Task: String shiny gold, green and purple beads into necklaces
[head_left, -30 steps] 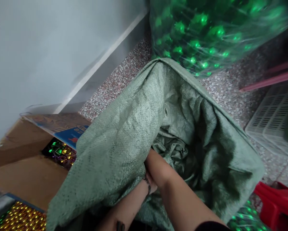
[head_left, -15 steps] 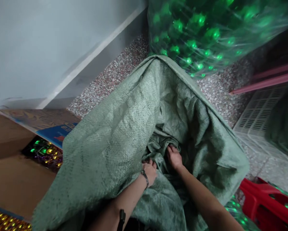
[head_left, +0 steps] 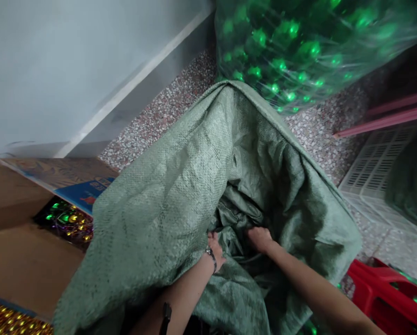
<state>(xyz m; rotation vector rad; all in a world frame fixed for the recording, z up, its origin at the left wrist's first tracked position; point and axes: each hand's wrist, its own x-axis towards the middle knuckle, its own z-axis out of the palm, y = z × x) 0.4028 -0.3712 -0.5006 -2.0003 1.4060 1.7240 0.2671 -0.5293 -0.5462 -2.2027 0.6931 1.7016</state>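
Observation:
A large green woven sack [head_left: 159,200] stands wide open in front of me, its folds bunched deep inside. My left hand [head_left: 215,249], with a bracelet at the wrist, lies against the sack's inner left side. Its visible fingers are apart, and part of them is hidden by the fabric. To the right, my right hand [head_left: 260,238] is closed on the gathered sack material near the bottom, its fingertips hidden in dark folds.
An open cardboard box [head_left: 30,265] with shiny green, gold and purple beads [head_left: 67,218] stands at left. Clear plastic packing with green shiny balls [head_left: 281,60] is beyond the sack. At right are a white crate [head_left: 373,158], pink bars [head_left: 386,116] and a red stool [head_left: 389,298].
My right hand has moved down and slightly right inside the sack, and the folds there have shifted. My left hand has changed only slightly, its fingers straighter.

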